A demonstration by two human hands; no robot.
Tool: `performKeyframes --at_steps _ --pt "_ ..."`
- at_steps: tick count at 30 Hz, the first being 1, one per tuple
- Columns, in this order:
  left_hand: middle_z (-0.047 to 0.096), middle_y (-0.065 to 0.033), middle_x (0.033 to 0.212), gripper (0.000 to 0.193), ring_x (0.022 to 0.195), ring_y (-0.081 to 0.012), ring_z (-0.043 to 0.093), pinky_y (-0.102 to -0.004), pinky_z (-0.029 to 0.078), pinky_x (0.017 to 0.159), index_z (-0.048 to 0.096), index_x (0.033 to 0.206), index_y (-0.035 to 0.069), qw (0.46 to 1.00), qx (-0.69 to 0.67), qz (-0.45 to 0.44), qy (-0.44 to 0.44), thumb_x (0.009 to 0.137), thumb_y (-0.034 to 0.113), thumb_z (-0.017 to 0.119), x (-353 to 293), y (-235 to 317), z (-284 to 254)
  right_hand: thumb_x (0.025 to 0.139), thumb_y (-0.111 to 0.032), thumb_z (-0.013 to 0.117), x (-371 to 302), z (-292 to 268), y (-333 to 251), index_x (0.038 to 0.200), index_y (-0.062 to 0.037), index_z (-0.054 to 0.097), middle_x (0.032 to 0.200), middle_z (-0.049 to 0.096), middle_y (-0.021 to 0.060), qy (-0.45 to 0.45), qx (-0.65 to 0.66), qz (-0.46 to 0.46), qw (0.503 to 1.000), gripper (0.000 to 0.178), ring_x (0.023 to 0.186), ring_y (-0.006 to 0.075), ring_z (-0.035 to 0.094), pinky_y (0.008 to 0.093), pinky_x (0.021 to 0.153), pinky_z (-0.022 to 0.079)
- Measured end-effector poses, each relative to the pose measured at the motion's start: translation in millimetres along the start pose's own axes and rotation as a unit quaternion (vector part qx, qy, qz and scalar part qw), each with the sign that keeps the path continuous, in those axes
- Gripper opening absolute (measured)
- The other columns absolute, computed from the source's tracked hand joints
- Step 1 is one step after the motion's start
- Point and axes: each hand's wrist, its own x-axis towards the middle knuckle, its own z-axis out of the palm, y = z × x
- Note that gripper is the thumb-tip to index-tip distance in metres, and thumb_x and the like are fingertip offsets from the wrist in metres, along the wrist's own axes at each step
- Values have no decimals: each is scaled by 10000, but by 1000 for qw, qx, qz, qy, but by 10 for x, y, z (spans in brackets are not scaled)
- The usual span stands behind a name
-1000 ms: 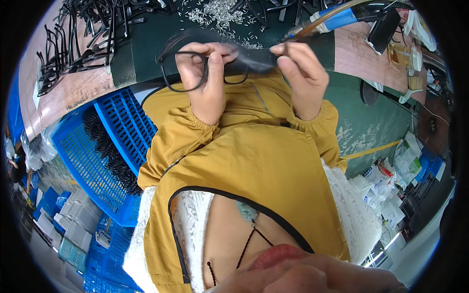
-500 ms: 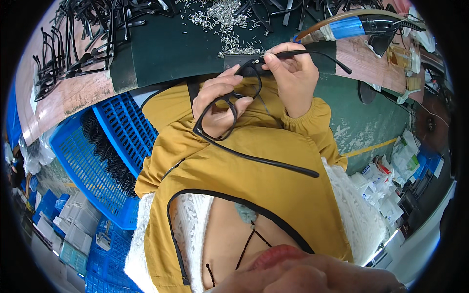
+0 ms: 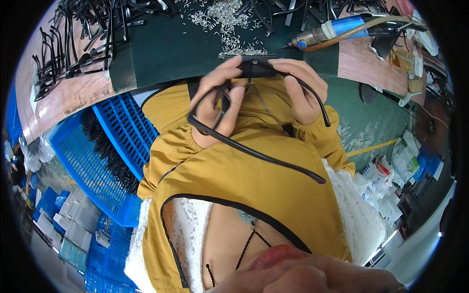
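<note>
A black eyeglass frame (image 3: 266, 157) is held between my two hands just off the table's near edge. My left hand (image 3: 210, 107) is closed around its front, thumb and fingers at the rims. One temple stretches from there over my mustard apron toward the right. My right hand (image 3: 304, 95) pinches the other temple (image 3: 320, 100) near its hinge, and this temple's tip points down. Past my hands, a small dark block (image 3: 261, 69) sits at the table edge, partly covered by the glasses and fingers.
Small silver screws or pins (image 3: 229, 22) lie scattered on the dark green mat (image 3: 161, 53). A blue power screwdriver (image 3: 349, 27) with a hose lies to the right. Black temples (image 3: 73, 29) are heaped at left. Blue baskets (image 3: 73, 163), one holding black parts (image 3: 105, 156), stand lower left.
The screwdriver now lies lower on the mat, its tip in plain view. My right hand has moved down slightly, and the temple in it has swung from pointing right to pointing down.
</note>
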Motion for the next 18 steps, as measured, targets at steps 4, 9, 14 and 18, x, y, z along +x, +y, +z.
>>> performKeyframes --at_steps 4,9,14,18 --pt "603 -291 1395 408 1061 -339 736 -357 591 849 643 1203 18 973 227 9 -50 834 -155 628 -18 244 149 831 -26 733 38 -378 178 1096 -44 753 1085 720 129 -118 -241 -133 954 266 1037 327 685 395 878 551" --pt "579 -261 1439 535 915 -332 741 -375 599 814 628 1245 68 937 334 -7 -99 740 -110 630 37 378 249 868 -1 701 160 -520 224 1076 -43 750 1037 695 120 42 -165 -125 977 217 975 262 657 363 845 536" --pt "569 -259 1453 542 936 -324 734 -368 591 799 622 1255 74 948 303 -22 -96 757 -141 625 -42 363 234 998 -202 586 870 -274 399 1192 2 599 922 589 94 307 332 -41 891 281 826 191 574 308 668 460" --pt "562 -259 1464 531 976 -317 722 -356 584 807 626 1249 90 963 255 -13 -88 780 -157 626 -99 243 202 988 -396 629 1238 -176 545 1366 -30 482 929 525 65 200 484 -74 849 547 772 162 526 280 524 434"
